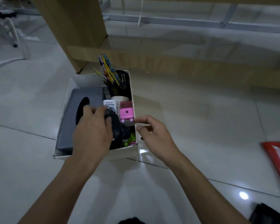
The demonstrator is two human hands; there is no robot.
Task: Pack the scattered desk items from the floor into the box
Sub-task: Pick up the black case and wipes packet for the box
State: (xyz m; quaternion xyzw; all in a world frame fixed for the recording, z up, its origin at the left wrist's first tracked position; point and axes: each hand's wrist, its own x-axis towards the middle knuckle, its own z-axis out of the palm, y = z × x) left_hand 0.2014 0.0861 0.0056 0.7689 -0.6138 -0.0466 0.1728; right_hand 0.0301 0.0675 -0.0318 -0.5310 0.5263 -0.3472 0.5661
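A white box (68, 92) stands on the tiled floor. Inside it lie a grey tissue holder (68, 120), a black pen cup with coloured pencils (115, 81), a white ribbed cup (120, 99), a small white device (109, 103) and a pink sharpener (126, 112). My left hand (92, 133) is inside the box, shut on a black mouse (116, 131) whose cable bunches beside it. My right hand (153, 136) hovers at the box's right wall, fingers loosely apart, holding nothing. Green and pink bits (130, 139) show in the near right corner.
A red book or folder (276, 160) lies on the floor at the right edge. A black object (265, 214) sits at the bottom right. A wooden desk leg and crossbar (81, 34) stand just behind the box. A white chair base (10, 34) is far left.
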